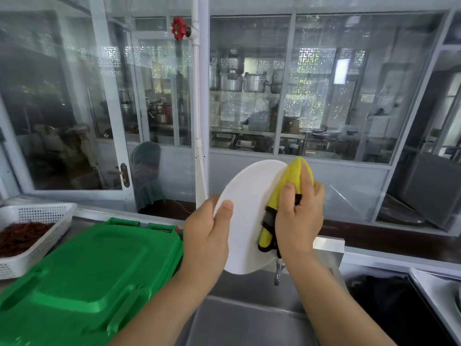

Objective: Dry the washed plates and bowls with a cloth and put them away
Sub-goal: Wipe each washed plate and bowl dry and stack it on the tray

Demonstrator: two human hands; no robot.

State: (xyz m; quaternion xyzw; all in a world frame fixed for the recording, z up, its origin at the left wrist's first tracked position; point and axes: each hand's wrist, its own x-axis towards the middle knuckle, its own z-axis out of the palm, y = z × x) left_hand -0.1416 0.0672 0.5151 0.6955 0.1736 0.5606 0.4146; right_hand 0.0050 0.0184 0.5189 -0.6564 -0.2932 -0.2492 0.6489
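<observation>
**Plate wiped with cloth over the sink**

A steel sink (249, 320) is seen nearest, with a green lid (87, 278) to its left. Above the sink a white plate (245, 216) is held on edge: its left rim is gripped by the left hand (207, 236), while a yellow cloth (287, 193) is pressed against its face by the closed right hand (299, 216). Further left, a white basket (37, 213) of red chillies is placed. A glazed partition (324, 83) is seen beyond.

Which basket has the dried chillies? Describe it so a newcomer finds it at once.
Start from the big green plastic lid lying left of the steel sink. Just beyond its left edge, on the counter, sits a white perforated plastic basket. It alone holds a dark red heap of dried chillies.
</observation>
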